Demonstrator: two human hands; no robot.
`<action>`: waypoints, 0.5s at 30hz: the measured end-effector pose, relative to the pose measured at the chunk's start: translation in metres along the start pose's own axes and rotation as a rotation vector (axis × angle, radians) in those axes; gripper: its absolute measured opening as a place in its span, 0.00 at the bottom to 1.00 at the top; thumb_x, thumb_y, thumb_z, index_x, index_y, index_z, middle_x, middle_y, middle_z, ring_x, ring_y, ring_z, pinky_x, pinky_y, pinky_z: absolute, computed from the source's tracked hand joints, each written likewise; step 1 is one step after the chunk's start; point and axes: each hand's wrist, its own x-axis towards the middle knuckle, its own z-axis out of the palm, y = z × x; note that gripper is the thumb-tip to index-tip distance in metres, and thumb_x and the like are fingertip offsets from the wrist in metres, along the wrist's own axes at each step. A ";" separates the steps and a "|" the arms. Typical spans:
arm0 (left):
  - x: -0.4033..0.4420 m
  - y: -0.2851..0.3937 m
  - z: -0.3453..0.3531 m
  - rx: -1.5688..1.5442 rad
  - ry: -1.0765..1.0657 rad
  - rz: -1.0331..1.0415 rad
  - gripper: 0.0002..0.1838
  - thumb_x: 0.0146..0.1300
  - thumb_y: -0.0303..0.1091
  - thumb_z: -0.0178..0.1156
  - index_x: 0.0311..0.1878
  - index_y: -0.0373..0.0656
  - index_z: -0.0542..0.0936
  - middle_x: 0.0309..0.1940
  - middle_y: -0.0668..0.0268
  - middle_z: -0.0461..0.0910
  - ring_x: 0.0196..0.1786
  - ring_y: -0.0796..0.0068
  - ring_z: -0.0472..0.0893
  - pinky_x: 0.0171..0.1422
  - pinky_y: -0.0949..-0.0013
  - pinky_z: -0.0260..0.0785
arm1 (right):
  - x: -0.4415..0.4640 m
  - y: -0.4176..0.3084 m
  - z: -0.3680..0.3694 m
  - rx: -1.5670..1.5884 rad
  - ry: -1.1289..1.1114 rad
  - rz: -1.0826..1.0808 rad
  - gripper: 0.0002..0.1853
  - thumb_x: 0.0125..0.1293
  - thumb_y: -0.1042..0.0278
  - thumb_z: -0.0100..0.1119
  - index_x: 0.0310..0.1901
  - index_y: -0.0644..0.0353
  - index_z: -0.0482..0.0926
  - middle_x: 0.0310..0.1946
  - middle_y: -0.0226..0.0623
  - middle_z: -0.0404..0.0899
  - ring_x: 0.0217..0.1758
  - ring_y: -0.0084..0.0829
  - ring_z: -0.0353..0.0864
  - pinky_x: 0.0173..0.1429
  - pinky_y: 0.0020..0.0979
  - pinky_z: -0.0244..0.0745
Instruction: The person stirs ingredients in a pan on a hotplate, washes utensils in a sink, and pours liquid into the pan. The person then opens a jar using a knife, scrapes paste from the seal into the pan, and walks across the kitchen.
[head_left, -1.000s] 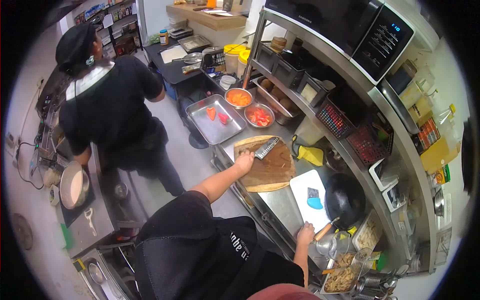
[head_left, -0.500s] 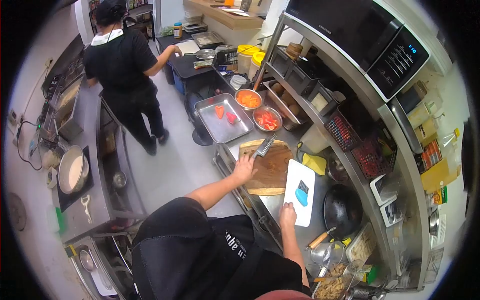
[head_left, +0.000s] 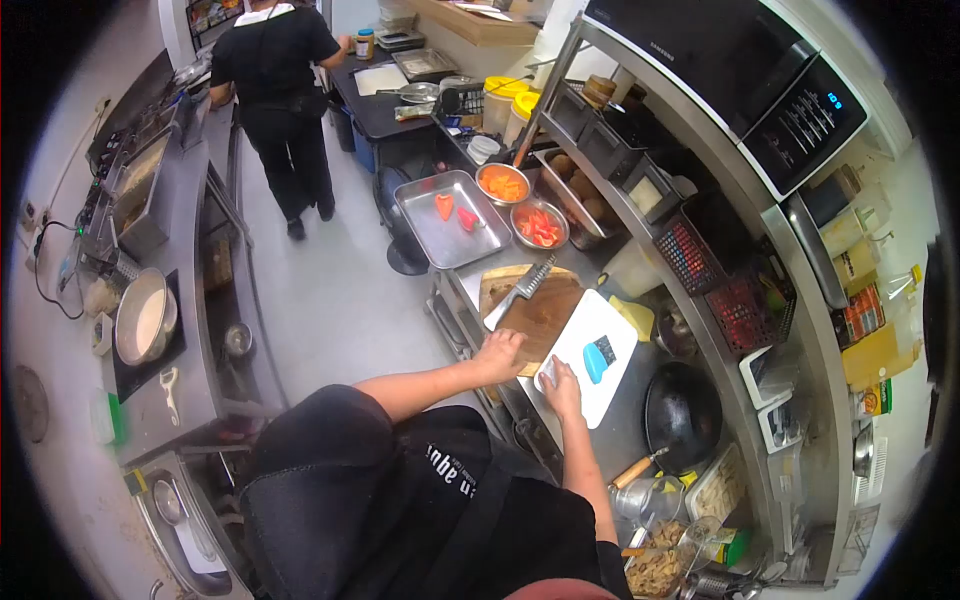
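My left hand rests at the near edge of a wooden cutting board, fingers spread and holding nothing. A wide-bladed knife lies diagonally across that board, beyond the hand. My right hand grips the near left edge of a white cutting board, which overlaps the wooden one's right side. On the white board lies a blue-handled tool with a dark, ridged end; its exact kind is unclear.
A metal tray holds red pepper pieces, beside bowls of orange pieces and cut red pepper. A black wok sits to the right. Shelving with a microwave overhangs the counter. A co-worker stands in the aisle.
My left hand has left the knife and come nearer my right hand. The white board has shifted up and left over the wooden board. The co-worker has moved farther away.
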 end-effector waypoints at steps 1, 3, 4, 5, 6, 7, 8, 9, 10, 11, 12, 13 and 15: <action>0.000 0.007 -0.010 -0.027 -0.013 -0.004 0.26 0.52 0.39 0.63 0.54 0.39 0.70 0.51 0.50 0.71 0.57 0.49 0.69 0.60 0.54 0.62 | -0.001 0.002 0.001 0.039 0.080 -0.019 0.24 0.56 0.66 0.60 0.55 0.65 0.72 0.47 0.51 0.75 0.51 0.50 0.74 0.58 0.43 0.66; 0.004 0.032 -0.037 -0.104 0.013 0.027 0.22 0.56 0.40 0.62 0.49 0.38 0.73 0.46 0.50 0.75 0.53 0.52 0.74 0.58 0.59 0.65 | -0.009 0.008 -0.005 0.048 0.150 0.026 0.23 0.57 0.66 0.60 0.54 0.65 0.72 0.49 0.53 0.74 0.54 0.50 0.72 0.60 0.42 0.65; 0.008 0.052 -0.061 -0.308 -0.122 0.040 0.19 0.58 0.39 0.61 0.47 0.37 0.73 0.43 0.53 0.77 0.50 0.55 0.76 0.56 0.61 0.67 | -0.014 0.012 -0.011 0.058 0.221 0.064 0.22 0.58 0.66 0.59 0.54 0.66 0.72 0.51 0.54 0.73 0.56 0.50 0.70 0.62 0.41 0.63; 0.011 0.069 -0.085 -0.511 -0.255 0.051 0.16 0.60 0.38 0.60 0.45 0.36 0.74 0.40 0.56 0.78 0.48 0.59 0.78 0.54 0.64 0.69 | -0.020 0.015 -0.016 0.070 0.292 0.101 0.21 0.59 0.66 0.59 0.53 0.66 0.73 0.53 0.55 0.71 0.59 0.50 0.68 0.64 0.40 0.61; 0.016 0.082 -0.104 -0.598 -0.267 0.125 0.14 0.61 0.37 0.59 0.43 0.36 0.75 0.38 0.60 0.79 0.46 0.62 0.79 0.52 0.66 0.70 | -0.028 0.019 -0.023 0.030 0.349 0.153 0.20 0.59 0.66 0.59 0.52 0.67 0.73 0.53 0.55 0.71 0.59 0.49 0.68 0.64 0.41 0.61; 0.021 0.094 -0.125 -0.686 -0.275 0.202 0.12 0.63 0.36 0.57 0.41 0.36 0.75 0.36 0.63 0.79 0.44 0.66 0.80 0.51 0.68 0.70 | -0.036 0.027 -0.029 -0.012 0.405 0.202 0.20 0.59 0.67 0.59 0.51 0.67 0.73 0.53 0.54 0.70 0.58 0.49 0.68 0.64 0.41 0.61; 0.023 0.108 -0.149 -0.901 -0.305 0.254 0.11 0.64 0.36 0.57 0.40 0.36 0.75 0.37 0.63 0.78 0.44 0.66 0.80 0.52 0.66 0.71 | -0.046 0.039 -0.032 0.004 0.430 0.277 0.22 0.59 0.67 0.58 0.53 0.69 0.71 0.51 0.55 0.71 0.59 0.49 0.67 0.65 0.41 0.58; 0.024 0.122 -0.174 -1.119 -0.336 0.307 0.11 0.64 0.37 0.57 0.40 0.37 0.75 0.37 0.63 0.78 0.45 0.66 0.80 0.52 0.64 0.71 | -0.059 0.051 -0.034 0.018 0.454 0.355 0.24 0.59 0.66 0.57 0.55 0.71 0.70 0.50 0.56 0.72 0.59 0.49 0.65 0.67 0.42 0.56; 0.023 0.135 -0.203 -1.277 -0.374 0.436 0.13 0.65 0.40 0.56 0.40 0.38 0.75 0.39 0.61 0.78 0.45 0.63 0.80 0.53 0.61 0.71 | -0.073 0.071 -0.031 0.020 0.445 0.351 0.24 0.59 0.66 0.57 0.55 0.71 0.70 0.50 0.56 0.72 0.59 0.49 0.65 0.67 0.42 0.56; 0.021 0.145 -0.231 -1.432 -0.411 0.569 0.15 0.65 0.44 0.56 0.39 0.40 0.75 0.40 0.59 0.77 0.46 0.61 0.80 0.54 0.58 0.71 | -0.085 0.095 -0.021 -0.014 0.461 0.514 0.26 0.60 0.64 0.58 0.57 0.71 0.67 0.49 0.54 0.72 0.56 0.47 0.69 0.61 0.41 0.63; 0.018 0.154 -0.251 -1.660 -0.534 0.759 0.16 0.66 0.46 0.55 0.40 0.40 0.75 0.41 0.58 0.77 0.47 0.58 0.79 0.55 0.55 0.71 | -0.090 0.107 -0.014 -0.049 0.474 0.676 0.29 0.61 0.61 0.58 0.59 0.70 0.64 0.48 0.53 0.73 0.52 0.44 0.72 0.56 0.40 0.69; 0.015 0.161 -0.268 -1.877 -0.661 0.957 0.17 0.66 0.48 0.54 0.41 0.41 0.75 0.43 0.56 0.77 0.47 0.55 0.79 0.56 0.52 0.71 | -0.092 0.107 -0.015 -0.043 0.469 0.670 0.29 0.61 0.61 0.58 0.59 0.70 0.64 0.48 0.53 0.73 0.52 0.44 0.72 0.56 0.40 0.69; 0.012 0.175 -0.292 -1.811 -0.653 1.270 0.18 0.67 0.49 0.52 0.43 0.41 0.75 0.44 0.55 0.77 0.47 0.53 0.79 0.57 0.52 0.71 | -0.095 0.087 -0.027 0.852 0.355 1.045 0.32 0.64 0.57 0.56 0.64 0.67 0.60 0.51 0.49 0.70 0.43 0.38 0.77 0.35 0.34 0.76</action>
